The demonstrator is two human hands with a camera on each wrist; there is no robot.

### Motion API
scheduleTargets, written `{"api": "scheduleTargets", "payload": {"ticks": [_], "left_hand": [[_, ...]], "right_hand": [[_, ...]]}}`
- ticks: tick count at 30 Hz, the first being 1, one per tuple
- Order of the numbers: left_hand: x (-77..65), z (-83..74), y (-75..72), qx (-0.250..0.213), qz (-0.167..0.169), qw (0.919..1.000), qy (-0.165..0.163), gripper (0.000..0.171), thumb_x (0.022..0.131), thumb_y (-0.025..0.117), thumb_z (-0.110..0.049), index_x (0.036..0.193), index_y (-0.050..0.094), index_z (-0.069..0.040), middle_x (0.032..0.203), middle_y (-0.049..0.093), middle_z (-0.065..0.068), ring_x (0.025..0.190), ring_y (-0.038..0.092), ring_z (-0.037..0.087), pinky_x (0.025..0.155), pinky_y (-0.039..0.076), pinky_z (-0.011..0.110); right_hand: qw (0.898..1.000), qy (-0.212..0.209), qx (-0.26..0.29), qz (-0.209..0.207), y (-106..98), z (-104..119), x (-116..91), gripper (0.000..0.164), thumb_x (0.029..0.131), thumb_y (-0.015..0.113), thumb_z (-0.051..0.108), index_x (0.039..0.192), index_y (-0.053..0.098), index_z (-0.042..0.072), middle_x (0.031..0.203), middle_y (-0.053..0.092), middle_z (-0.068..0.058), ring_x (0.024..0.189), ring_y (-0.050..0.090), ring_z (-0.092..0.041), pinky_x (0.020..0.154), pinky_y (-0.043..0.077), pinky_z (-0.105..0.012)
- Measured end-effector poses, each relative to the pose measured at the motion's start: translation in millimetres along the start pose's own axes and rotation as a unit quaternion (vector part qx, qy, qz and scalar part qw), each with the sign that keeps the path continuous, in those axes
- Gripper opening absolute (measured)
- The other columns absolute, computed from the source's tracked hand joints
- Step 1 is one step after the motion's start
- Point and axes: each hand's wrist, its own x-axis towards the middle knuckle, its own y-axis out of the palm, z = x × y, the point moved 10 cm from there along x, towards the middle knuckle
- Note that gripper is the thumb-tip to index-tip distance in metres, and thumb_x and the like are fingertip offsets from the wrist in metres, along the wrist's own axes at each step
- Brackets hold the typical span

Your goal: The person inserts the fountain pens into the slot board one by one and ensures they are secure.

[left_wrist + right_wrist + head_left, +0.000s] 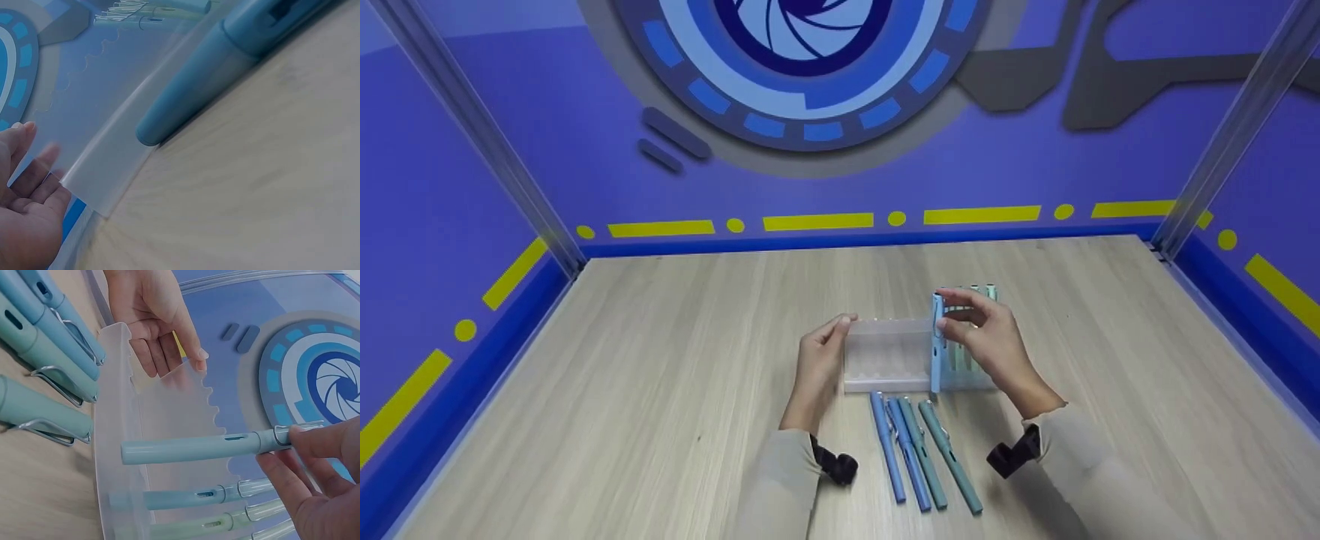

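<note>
A translucent plastic pen stand (887, 352) with a notched top edge stands upright on the table. My left hand (820, 361) pinches its left upper corner, thumb on one face and fingers behind the panel. Between thumb and fingertips, my right hand (994, 341) holds a light blue pen (937, 349) upright at the stand, its clip near the fingers. In the right wrist view the lower end of this pen (188, 449) overlaps the stand's base ledge. Beside it, a blue pen (185, 498) and pale green pens (191, 526) sit in the stand's right part.
Several loose capped pens lie on the wooden table in front of the stand: blue ones (888, 450) on the left, darker green ones (951, 459) on the right. Purple-blue printed walls (840, 187) enclose the table at the back and sides.
</note>
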Motion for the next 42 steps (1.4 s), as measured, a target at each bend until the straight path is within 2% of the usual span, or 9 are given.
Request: {"api": "scheduleTargets", "payload": {"ticks": [14, 22, 31, 38, 42], "left_hand": [[-0.5, 1.3, 0.0, 0.001, 0.004, 1.0, -0.008, 0.037, 0.094, 0.058, -0.044, 0.116, 0.07, -0.017, 0.132, 0.061, 0.002, 0.133, 0.049, 0.02, 0.114, 0.037, 0.036], [0.1, 2.7, -0.3, -0.005, 0.006, 0.9999, -0.012, 0.037, 0.094, 0.058, -0.043, 0.116, 0.07, -0.017, 0.132, 0.062, 0.001, 0.133, 0.049, 0.019, 0.114, 0.037, 0.036], [-0.2, 3.1, -0.5, -0.005, 0.003, 0.9997, -0.022, 0.034, 0.094, 0.059, -0.042, 0.115, 0.07, -0.018, 0.131, 0.062, -0.001, 0.132, 0.049, 0.018, 0.115, 0.037, 0.035], [-2.2, -3.9, 0.1, -0.007, -0.002, 1.0, 0.0, 0.034, 0.096, 0.058, -0.036, 0.115, 0.07, -0.011, 0.128, 0.064, 0.005, 0.131, 0.051, 0.022, 0.114, 0.038, 0.036], [-2.2, -4.1, -0.1, -0.007, -0.001, 1.0, 0.0, 0.034, 0.096, 0.058, -0.036, 0.116, 0.07, -0.011, 0.129, 0.063, 0.005, 0.132, 0.05, 0.022, 0.114, 0.037, 0.036]], "right_hand": [[0.998, -0.046, 0.014, -0.032, -4.3, 8.7, 2.1, 0.04, 0.089, 0.064, -0.001, 0.127, 0.059, 0.009, 0.124, 0.061, -0.01, 0.106, 0.062, -0.022, 0.081, 0.057, -0.018], [0.998, -0.05, 0.005, -0.041, -3.9, 6.1, 3.3, 0.039, 0.09, 0.062, -0.001, 0.127, 0.059, 0.009, 0.125, 0.061, -0.01, 0.108, 0.062, -0.023, 0.082, 0.055, -0.015], [0.998, -0.047, 0.012, -0.043, -1.4, -0.7, 2.9, 0.038, 0.087, 0.065, -0.003, 0.124, 0.061, 0.008, 0.121, 0.063, -0.01, 0.106, 0.063, -0.022, 0.08, 0.057, -0.018], [0.999, -0.039, 0.0, -0.038, 2.1, -8.3, 3.4, 0.04, 0.087, 0.066, -0.002, 0.126, 0.06, 0.009, 0.123, 0.063, -0.01, 0.107, 0.063, -0.023, 0.081, 0.057, -0.018], [0.999, -0.04, -0.003, -0.036, 3.5, -8.9, 3.3, 0.04, 0.087, 0.066, -0.003, 0.125, 0.061, 0.009, 0.121, 0.063, -0.011, 0.106, 0.063, -0.024, 0.08, 0.057, -0.019]]}}
